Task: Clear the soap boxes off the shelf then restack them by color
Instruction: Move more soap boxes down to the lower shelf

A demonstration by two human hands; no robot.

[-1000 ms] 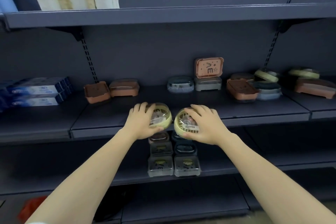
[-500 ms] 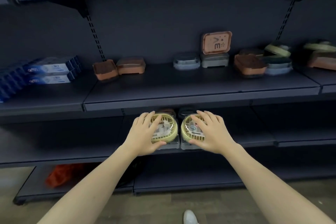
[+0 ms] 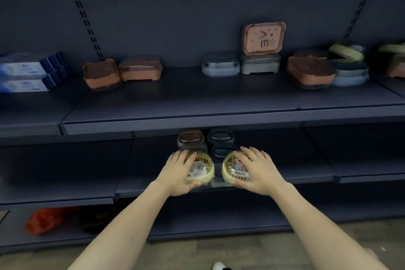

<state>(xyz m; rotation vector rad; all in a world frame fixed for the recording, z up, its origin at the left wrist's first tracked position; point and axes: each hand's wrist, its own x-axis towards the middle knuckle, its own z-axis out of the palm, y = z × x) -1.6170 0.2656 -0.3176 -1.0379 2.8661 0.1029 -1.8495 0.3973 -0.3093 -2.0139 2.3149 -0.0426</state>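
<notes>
On the lower shelf [image 3: 306,173], near its front edge, two round yellow soap boxes sit side by side, each under one hand. The left hand [image 3: 178,174] lies over the left yellow box [image 3: 202,171], fingers curled across its slotted top and thumb hooked under the near rim, so the box shows mainly to the right of the palm. The right hand [image 3: 255,171] grips the right yellow box [image 3: 232,170] in the same way, fingers spread over the lid and thumb at the near rim, with the box showing to the left of the palm. The two boxes are just beside each other, a narrow gap between them. They appear to rest on other boxes beneath, though the hands hide most of that.

Directly behind them on the same shelf stand a brown soap box [image 3: 190,138] and a dark grey soap box [image 3: 221,137], further back and partly in shadow.

On the upper shelf [image 3: 197,103], well apart from the hands, are two orange soap boxes [image 3: 122,72] at the left, a pale grey pair [image 3: 238,64] in the middle with an orange lid [image 3: 264,38] leaning upright behind them, and a mixed pile [image 3: 328,68] of orange, yellow and blue-grey boxes at the right. Blue and white packets [image 3: 28,72] are stacked at the far left.
</notes>
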